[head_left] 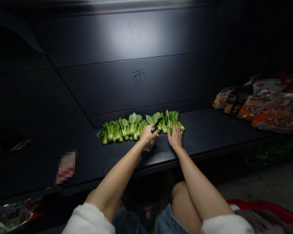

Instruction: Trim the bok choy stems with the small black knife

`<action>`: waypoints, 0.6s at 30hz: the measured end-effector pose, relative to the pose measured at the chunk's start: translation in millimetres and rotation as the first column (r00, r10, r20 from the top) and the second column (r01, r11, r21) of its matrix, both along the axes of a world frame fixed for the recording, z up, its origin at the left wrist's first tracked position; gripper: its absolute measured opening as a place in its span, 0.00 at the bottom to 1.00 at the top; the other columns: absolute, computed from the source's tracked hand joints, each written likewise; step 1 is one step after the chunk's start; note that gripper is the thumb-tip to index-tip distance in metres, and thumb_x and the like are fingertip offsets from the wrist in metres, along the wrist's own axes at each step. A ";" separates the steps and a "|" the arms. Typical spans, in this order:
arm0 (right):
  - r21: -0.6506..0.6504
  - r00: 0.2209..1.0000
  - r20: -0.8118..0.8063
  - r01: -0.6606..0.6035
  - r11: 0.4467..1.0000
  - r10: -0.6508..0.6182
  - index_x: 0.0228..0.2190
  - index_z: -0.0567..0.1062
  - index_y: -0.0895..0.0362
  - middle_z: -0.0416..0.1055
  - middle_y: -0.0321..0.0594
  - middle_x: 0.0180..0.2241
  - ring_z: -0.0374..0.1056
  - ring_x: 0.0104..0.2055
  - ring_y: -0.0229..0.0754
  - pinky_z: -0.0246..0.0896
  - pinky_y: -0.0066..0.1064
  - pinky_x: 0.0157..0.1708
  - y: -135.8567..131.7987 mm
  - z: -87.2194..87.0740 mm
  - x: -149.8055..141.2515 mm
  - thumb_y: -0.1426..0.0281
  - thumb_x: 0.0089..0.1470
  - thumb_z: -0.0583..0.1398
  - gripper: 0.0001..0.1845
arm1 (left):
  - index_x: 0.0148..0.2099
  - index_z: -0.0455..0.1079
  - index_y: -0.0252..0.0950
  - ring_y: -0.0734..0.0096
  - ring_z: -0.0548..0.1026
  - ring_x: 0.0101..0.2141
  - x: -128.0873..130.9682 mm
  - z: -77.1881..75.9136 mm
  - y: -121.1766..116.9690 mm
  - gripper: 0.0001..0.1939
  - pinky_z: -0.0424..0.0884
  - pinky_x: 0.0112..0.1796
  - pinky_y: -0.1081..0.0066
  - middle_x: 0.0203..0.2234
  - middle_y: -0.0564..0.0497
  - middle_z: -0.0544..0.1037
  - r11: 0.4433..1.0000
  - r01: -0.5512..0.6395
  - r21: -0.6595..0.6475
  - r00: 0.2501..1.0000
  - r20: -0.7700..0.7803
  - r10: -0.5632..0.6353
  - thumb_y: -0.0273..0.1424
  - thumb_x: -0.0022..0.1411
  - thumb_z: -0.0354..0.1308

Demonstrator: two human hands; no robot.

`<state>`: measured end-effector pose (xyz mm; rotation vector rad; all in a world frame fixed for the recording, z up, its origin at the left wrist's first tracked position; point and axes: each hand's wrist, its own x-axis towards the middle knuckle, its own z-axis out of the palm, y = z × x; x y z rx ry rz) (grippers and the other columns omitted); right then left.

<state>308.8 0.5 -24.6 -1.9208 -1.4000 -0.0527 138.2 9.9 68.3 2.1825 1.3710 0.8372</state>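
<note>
Packaged goods in orange, white and red wrapping lie piled at the right of the dark shelf. A handwritten character marks the back panel. Shiny packets, partly in shadow, sit at lower left.

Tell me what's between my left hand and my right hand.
Between your left hand and right hand lie bok choy, pale stalk ends toward you, with the dark shelf in front of them. The head view shows this.
</note>
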 end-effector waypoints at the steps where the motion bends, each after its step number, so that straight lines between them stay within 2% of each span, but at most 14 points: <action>1: 0.002 1.000 -0.001 0.001 1.000 -0.001 0.61 0.58 0.67 0.54 0.61 0.63 0.46 0.67 0.55 0.41 0.51 0.62 0.3 -1.1 1.3 0.62 0.60 0.47 0.32 | 0.34 0.71 0.38 0.69 0.75 0.23 0.9 0.0 0.5 0.09 0.64 0.27 0.75 0.18 0.54 0.74 1.000 0.004 0.003 1.000 0.003 -0.004 0.37 0.60 0.54; 5: -0.017 1.000 0.002 -0.005 1.000 0.005 0.61 0.58 0.67 0.54 0.61 0.64 0.46 0.67 0.55 0.41 0.50 0.63 0.5 -4.0 5.1 0.62 0.60 0.46 0.33 | 0.35 0.70 0.38 0.69 0.75 0.23 5.6 2.6 1.5 0.10 0.63 0.26 0.75 0.19 0.54 0.74 1.000 0.011 0.009 1.000 0.013 -0.011 0.38 0.60 0.53; 12: 0.010 1.000 -0.018 -0.004 1.000 0.004 0.62 0.57 0.67 0.54 0.61 0.63 0.45 0.67 0.55 0.40 0.52 0.62 0.9 -6.5 5.9 0.62 0.59 0.47 0.33 | 0.33 0.71 0.37 0.68 0.76 0.23 12.0 5.4 5.0 0.10 0.63 0.26 0.75 0.18 0.53 0.73 0.998 -0.054 -0.045 0.998 0.034 0.055 0.36 0.60 0.52; 18: -0.018 1.000 -0.013 -0.018 1.000 0.017 0.61 0.57 0.68 0.53 0.60 0.64 0.46 0.67 0.55 0.41 0.50 0.63 -1.1 -3.0 6.0 0.62 0.60 0.47 0.34 | 0.33 0.71 0.37 0.69 0.75 0.22 10.9 2.1 8.0 0.08 0.64 0.25 0.75 0.18 0.54 0.74 0.999 -0.019 -0.049 0.993 0.117 0.024 0.36 0.59 0.54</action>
